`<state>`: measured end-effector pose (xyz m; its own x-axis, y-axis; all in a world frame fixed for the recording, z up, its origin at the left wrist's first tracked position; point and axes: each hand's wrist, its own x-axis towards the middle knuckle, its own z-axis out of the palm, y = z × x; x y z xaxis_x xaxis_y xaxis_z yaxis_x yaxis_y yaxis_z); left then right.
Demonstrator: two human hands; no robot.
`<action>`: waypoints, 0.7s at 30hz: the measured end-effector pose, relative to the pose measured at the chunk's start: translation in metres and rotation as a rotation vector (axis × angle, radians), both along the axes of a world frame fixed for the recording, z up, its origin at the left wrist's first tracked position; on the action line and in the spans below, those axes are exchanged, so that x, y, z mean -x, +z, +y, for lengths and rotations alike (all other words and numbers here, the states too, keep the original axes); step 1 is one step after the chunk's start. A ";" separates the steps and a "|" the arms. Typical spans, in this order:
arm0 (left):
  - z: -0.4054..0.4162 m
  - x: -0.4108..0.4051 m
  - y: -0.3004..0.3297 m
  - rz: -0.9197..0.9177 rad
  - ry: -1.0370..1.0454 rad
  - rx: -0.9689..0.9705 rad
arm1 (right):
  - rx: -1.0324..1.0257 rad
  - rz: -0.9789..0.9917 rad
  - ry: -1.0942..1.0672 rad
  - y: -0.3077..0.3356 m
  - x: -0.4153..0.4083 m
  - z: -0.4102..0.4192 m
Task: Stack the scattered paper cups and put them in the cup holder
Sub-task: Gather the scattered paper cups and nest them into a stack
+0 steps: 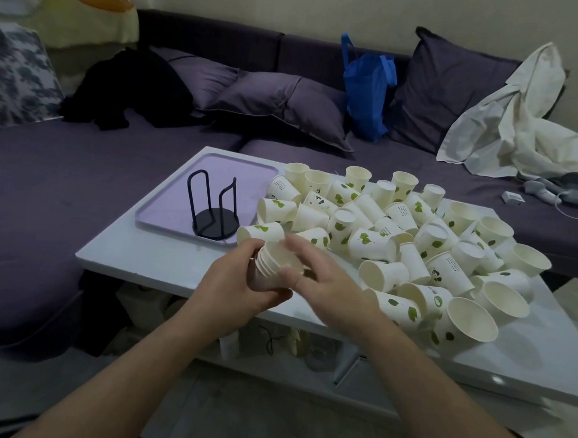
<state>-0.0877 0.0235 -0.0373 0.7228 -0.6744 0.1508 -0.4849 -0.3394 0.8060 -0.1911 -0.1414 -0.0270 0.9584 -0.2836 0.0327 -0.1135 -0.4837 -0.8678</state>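
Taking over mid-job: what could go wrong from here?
1. The left hand holds the nested stack tilted; cups may slide out.
2. The right hand works close to the loose cup pile, so it could knock cups off the table.

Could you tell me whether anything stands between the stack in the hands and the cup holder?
Nothing visible does. The stack of cups, gripped by the left hand, sits near the empty black cup holder on the purple tray; the loose cups lie to the right.
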 end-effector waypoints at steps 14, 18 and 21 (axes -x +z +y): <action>-0.032 -0.015 -0.019 0.150 0.091 0.061 | 0.329 -0.061 -0.083 -0.003 -0.015 -0.007; -0.031 -0.022 -0.030 0.188 0.052 -0.032 | 0.356 0.048 -0.027 -0.012 -0.020 -0.012; -0.026 -0.036 -0.033 0.199 0.054 -0.195 | 0.360 0.072 -0.041 -0.008 -0.019 -0.018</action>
<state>-0.0516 -0.0022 -0.0701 0.7609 -0.6365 -0.1262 -0.3008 -0.5183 0.8005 -0.1721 -0.1595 -0.0347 0.9499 -0.3048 0.0699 -0.1943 -0.7503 -0.6319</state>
